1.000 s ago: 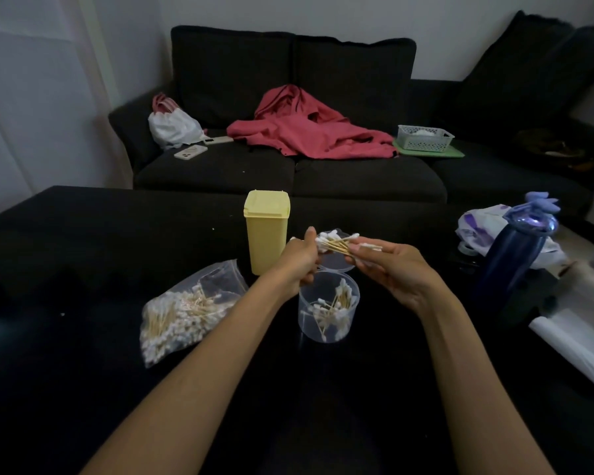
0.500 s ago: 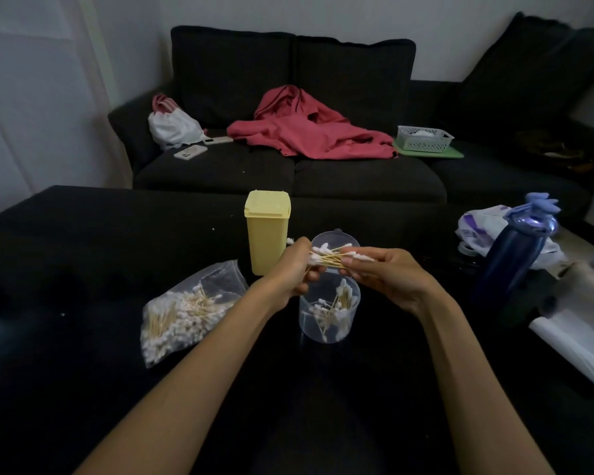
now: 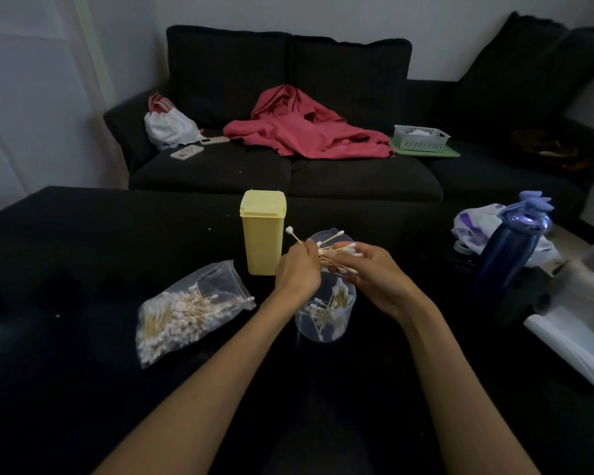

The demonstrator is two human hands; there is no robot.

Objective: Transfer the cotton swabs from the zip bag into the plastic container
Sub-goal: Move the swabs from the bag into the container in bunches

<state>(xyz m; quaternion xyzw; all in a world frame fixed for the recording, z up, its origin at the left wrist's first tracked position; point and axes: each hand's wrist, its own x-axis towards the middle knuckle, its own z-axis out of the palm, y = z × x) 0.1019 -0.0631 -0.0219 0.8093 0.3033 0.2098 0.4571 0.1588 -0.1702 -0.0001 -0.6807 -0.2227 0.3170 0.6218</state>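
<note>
Right now both hands meet just above the clear plastic container (image 3: 324, 311), sharing one small bundle of cotton swabs (image 3: 333, 252). The left hand (image 3: 300, 272) is closed, pinching the swabs by their near ends between thumb and fingers, with one swab splayed up and to the left of the rest. The right hand (image 3: 367, 272) is curled loosely around the other side, its fingertips (image 3: 340, 249) on the white tips.

What matters for the next move is the bundle's long axis: it lies nearly level, running left to right across the container's mouth, while the swabs already in the container stand roughly upright or lean against its wall. The container sits directly under the hands, slightly nearer the person than the bundle, so no reach is needed; I judge the bundle must be tipped end-down before release, otherwise it could bridge the rim or scatter on the dark table (image 3: 83, 252).

Neither hand is clearly nearer the opening; the left hand's knuckles overlap its left rim in this view.

To the left, well apart from the hands, the zip bag (image 3: 192, 310) lies flat, mouth toward the container, and holds far more swabs than the container, so most of the transfer remains. A yellow lidded box (image 3: 263, 234) stands just behind.
</note>
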